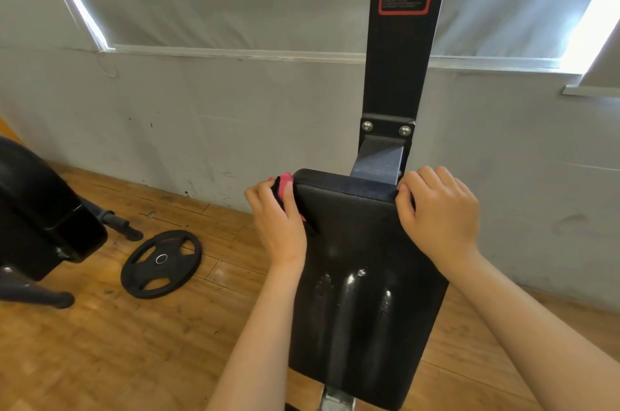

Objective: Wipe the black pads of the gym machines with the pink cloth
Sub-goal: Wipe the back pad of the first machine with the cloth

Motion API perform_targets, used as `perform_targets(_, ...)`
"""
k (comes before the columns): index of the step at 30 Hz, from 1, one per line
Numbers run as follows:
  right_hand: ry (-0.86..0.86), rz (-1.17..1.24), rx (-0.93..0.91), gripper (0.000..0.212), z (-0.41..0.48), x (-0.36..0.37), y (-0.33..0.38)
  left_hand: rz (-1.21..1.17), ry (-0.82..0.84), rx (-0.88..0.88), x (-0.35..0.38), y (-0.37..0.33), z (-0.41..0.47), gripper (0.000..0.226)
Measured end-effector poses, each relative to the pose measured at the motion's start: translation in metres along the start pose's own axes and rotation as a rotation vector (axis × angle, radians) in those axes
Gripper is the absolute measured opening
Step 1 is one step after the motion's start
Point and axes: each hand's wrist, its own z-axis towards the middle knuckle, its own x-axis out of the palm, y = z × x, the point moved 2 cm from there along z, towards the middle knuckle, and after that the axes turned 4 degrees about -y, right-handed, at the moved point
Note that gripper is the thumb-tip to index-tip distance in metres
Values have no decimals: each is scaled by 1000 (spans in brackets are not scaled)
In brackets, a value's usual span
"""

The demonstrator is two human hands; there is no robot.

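While the left grip [278,222] clutches the pink cloth [286,183] against the upper left edge of the black pad [365,259], the right grip [439,212] curls its fingers over the pad's top right corner. A weight plate [161,264] lies on the floor [100,360].

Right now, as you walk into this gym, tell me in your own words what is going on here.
A person is leaning over the black pad of a gym machine. Their left hand grips the pink cloth and presses it against the pad's upper left corner. Their right hand curls over the pad's upper right corner. A weight plate lies flat on the wooden floor to the left.
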Motion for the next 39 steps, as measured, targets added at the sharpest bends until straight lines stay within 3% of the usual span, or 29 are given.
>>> perform_targets(7, 1, -28, 16, 25, 1, -1, 1, -84, -68, -144, 2, 12, -23, 27)
perform_targets(15, -2, -27, 15, 24, 1, -3, 2, -56, 68, -254, -15, 38, -49, 27)
perform_targets(20, 6, -35, 23, 23, 0, -2, 2, -165, -7, -164, -17, 5, -18, 25)
perform_targets(24, 21, -16, 0, 29, 1, -6, 3, -50, -26, 39, 1, -3, -4, 26)
perform_targets(29, 36, 2, -48, 41, 1, -6, 3, -59, -56, 43, 6, 14, -15, 20)
perform_targets(39, 45, -23, -66, 39, 0, -6, 5, -127, 17, -56, 3, 51, -70, 12)
